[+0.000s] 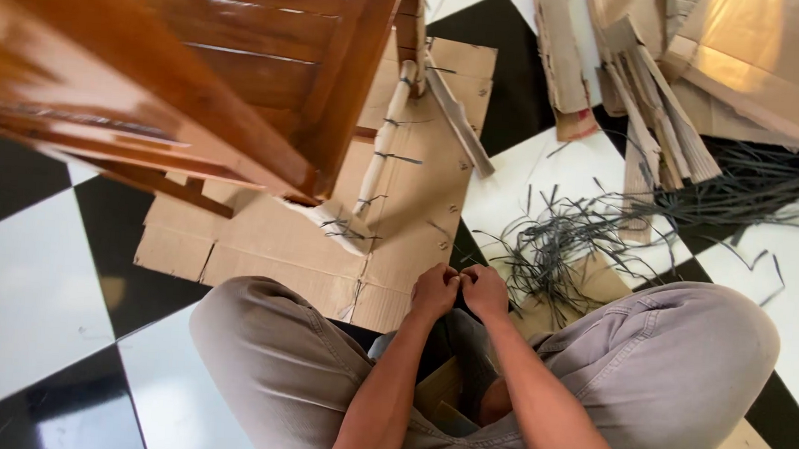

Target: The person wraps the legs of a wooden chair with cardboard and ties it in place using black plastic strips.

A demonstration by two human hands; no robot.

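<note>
Cardboard sheet [260, 244] lay under the wooden furniture [196, 83]; left hand [435, 290] and right hand [485, 290] met, fingers curled, contents hidden, beside grey strips [565, 239].

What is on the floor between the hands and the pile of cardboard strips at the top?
In the head view, a tangle of thin dark strips lies on the checkered floor between the two hands and the cardboard strips.

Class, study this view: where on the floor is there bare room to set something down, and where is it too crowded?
Bare tiles lie at the left, between the flat cardboard sheet and the person's knee. A smaller patch sits right of that sheet. Crowded: the dark strip pile beside both hands, and the cardboard scraps above it.
</note>
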